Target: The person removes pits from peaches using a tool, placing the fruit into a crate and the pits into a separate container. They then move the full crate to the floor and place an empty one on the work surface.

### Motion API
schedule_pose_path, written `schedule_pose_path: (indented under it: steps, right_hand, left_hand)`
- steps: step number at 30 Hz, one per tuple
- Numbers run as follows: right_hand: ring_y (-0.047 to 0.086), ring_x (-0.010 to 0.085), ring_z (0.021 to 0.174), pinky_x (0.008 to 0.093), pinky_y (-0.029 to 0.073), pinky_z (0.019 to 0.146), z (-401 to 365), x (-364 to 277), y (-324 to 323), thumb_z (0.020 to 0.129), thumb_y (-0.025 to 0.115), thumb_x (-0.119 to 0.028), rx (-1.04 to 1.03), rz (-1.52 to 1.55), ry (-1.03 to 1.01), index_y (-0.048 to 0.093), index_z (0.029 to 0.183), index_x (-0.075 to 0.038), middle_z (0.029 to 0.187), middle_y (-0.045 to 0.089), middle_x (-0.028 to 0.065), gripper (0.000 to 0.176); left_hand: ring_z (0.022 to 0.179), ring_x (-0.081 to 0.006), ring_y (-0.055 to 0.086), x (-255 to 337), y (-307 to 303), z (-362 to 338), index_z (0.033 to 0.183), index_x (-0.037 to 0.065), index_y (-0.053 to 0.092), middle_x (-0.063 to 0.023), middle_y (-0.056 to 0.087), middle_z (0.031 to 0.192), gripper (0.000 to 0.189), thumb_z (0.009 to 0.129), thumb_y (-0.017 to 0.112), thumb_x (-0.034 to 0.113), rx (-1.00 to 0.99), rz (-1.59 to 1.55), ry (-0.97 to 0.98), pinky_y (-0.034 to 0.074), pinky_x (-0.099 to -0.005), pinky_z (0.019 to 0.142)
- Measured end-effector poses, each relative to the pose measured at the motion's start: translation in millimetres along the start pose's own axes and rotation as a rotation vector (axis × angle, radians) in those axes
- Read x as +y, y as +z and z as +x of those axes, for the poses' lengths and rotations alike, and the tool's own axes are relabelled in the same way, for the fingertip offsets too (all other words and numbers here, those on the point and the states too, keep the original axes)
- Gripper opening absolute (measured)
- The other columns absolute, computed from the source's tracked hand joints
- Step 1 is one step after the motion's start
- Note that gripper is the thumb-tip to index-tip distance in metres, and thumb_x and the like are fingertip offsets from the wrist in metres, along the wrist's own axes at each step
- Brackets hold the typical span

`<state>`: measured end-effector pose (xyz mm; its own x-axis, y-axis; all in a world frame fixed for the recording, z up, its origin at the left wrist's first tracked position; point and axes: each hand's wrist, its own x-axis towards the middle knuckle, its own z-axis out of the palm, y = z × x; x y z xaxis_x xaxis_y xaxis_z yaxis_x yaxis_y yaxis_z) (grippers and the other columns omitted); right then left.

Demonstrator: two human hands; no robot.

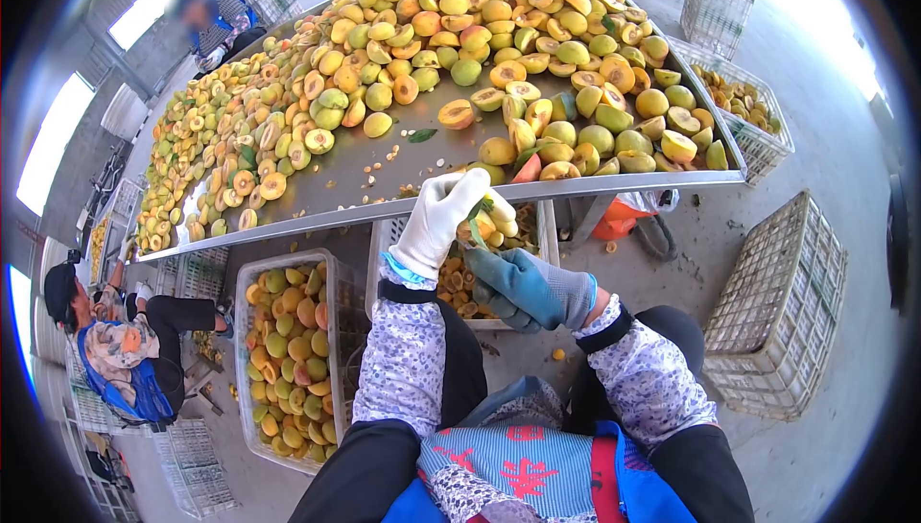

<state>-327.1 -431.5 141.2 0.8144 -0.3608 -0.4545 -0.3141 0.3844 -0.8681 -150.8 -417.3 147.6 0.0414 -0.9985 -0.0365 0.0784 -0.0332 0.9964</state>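
My left hand (443,221), in a white glove, is closed around a yellow peach (487,226) just below the table's near edge. A green leaf shows against the fruit. My right hand (532,288), in a blue and grey glove, is closed with its fingers curled right beside that peach; what it grips is hidden. Under both hands stands a white crate (549,235) with halved peaches in it. Above them, the metal table (422,160) bears a large heap of whole and halved yellow-green peaches (379,96), with loose pits and a leaf near the front.
A crate of whole peaches (288,355) stands at my left. To the right are an upturned plastic crate (777,312) and a crate of halves (743,106). A red bag (619,219) lies under the table. One person (125,350) sits at the left; others sit beyond the table.
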Motion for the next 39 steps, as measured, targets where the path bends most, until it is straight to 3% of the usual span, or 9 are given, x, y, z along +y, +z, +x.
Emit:
schedule_pose_path:
  steps: [3, 8, 10, 11, 18, 22, 29, 34, 39]
  right_hand:
    - [0.034, 0.0043, 0.042, 0.0216, 0.028, 0.035, 15.4, 10.8, -11.7, 0.102, 0.042, -0.062, -0.379, 0.321, 0.104, 0.056, 0.08, -0.015, 0.058, 0.041, -0.0067, 0.053]
    - [0.047, 0.0141, 0.046, 0.0305, 0.04, 0.042, 24.5, 16.5, -5.3, 0.103, 0.048, -0.053, -0.037, 0.002, -0.153, 0.062, 0.085, -0.007, 0.06, 0.051, -0.0021, 0.051]
    - [0.055, 0.0232, 0.048, 0.0369, 0.045, 0.048, 50.1, 52.0, -1.2, 0.103, 0.054, -0.046, 0.314, -0.284, -0.601, 0.063, 0.089, -0.004, 0.06, 0.058, 0.004, 0.045]
    - [0.067, 0.04, 0.068, 0.047, 0.05, 0.062, 37.3, 49.4, -14.0, 0.099, 0.064, -0.033, 0.473, -0.714, -0.538, 0.066, 0.099, -0.001, 0.072, 0.068, 0.0195, 0.032]
    - [0.066, 0.0421, 0.074, 0.0541, 0.051, 0.067, 50.1, 48.0, -12.1, 0.097, 0.06, -0.035, 0.629, -1.118, -0.486, 0.065, 0.09, -0.006, 0.078, 0.067, 0.023, 0.03]
    - [0.067, 0.0447, 0.079, 0.0542, 0.052, 0.069, 67.8, 63.4, -24.2, 0.097, 0.059, -0.037, 0.539, -1.281, -0.401, 0.063, 0.097, -0.007, 0.081, 0.069, 0.0241, 0.03]
    - [0.064, 0.0497, 0.088, 0.0517, 0.05, 0.069, 83.1, 69.8, -10.6, 0.097, 0.062, -0.026, 0.533, -1.227, -0.452, 0.064, 0.105, 0.002, 0.09, 0.067, 0.0304, 0.029]
    - [0.064, 0.049, 0.091, 0.0488, 0.051, 0.076, 98.1, 89.2, -33.9, 0.097, 0.062, -0.028, 0.434, -1.129, -0.378, 0.063, 0.116, 0.003, 0.097, 0.067, 0.0312, 0.036]
    - [0.065, 0.0476, 0.09, 0.0476, 0.05, 0.076, 106.3, 111.5, -49.8, 0.097, 0.062, -0.025, 0.374, -1.199, -0.545, 0.064, 0.115, 0.004, 0.098, 0.068, 0.0313, 0.034]
  left_hand:
    - [0.061, -0.0293, 0.065, -13.5, -2.1, 0.0, 0.092, -0.003, 0.07, -0.0189, 0.069, 0.079, 0.053, 0.102, 0.048, 0.044, 0.009, -0.405, 0.118, 0.055, -0.036, 0.059]
    - [0.08, -0.0299, 0.067, -34.5, -13.2, 19.2, 0.107, 0.004, 0.07, -0.0131, 0.07, 0.096, 0.049, 0.102, 0.047, 0.048, 0.101, -1.065, 0.255, 0.059, -0.0428, 0.067]
    - [0.086, -0.0291, 0.069, -22.9, -19.6, 16.1, 0.117, 0.006, 0.068, -0.0128, 0.071, 0.103, 0.05, 0.102, 0.048, 0.05, 0.263, -0.842, 0.222, 0.06, -0.0438, 0.074]
    - [0.091, -0.0294, 0.069, -18.5, -19.7, 13.8, 0.126, 0.007, 0.064, -0.0138, 0.071, 0.108, 0.055, 0.101, 0.048, 0.054, 0.305, -0.806, 0.203, 0.06, -0.045, 0.08]
    - [0.096, -0.0212, 0.069, -14.0, -45.0, -32.1, 0.14, 0.013, 0.052, -0.0101, 0.067, 0.12, 0.046, 0.098, 0.065, 0.025, 0.437, -0.488, 0.238, 0.059, -0.0353, 0.077]
    - [0.119, -0.0302, 0.061, -32.2, -54.2, -77.2, 0.139, 0.005, 0.051, -0.0166, 0.063, 0.128, 0.056, 0.086, 0.067, 0.006, 0.688, 0.835, 0.58, 0.049, -0.0382, 0.102]
    - [0.124, -0.0306, 0.06, -49.7, -48.1, -115.0, 0.141, 0.006, 0.049, -0.0169, 0.059, 0.137, 0.057, 0.088, 0.067, 0.007, 0.702, 0.607, 0.579, 0.049, -0.0375, 0.103]
    - [0.101, -0.0246, 0.07, -81.1, -108.1, -203.2, 0.115, 0.005, 0.069, -0.0103, 0.074, 0.108, 0.026, 0.089, 0.067, 0.005, 1.044, 0.815, 0.445, 0.054, -0.034, 0.091]
    - [0.099, -0.0294, 0.069, -113.4, -194.7, -347.2, 0.108, 0.007, 0.07, -0.0128, 0.073, 0.106, 0.021, 0.092, 0.065, 0.019, 1.441, 1.121, -0.098, 0.053, -0.0375, 0.091]
